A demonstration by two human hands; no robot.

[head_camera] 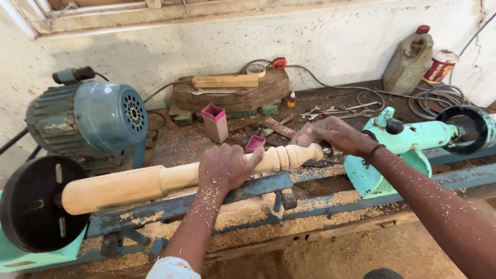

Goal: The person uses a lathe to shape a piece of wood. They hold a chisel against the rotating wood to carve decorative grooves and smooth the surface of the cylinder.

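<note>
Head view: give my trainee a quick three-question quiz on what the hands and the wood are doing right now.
1. True or false: the left hand grips the turned wooden piece around its middle.
2. Which end of the wooden piece has the decorative beads: A) the end by the black disc, B) the end by the right hand?
3. What covers the blue rails and both forearms?

Key: 1 true. 2 B. 3 Sawdust.
</note>
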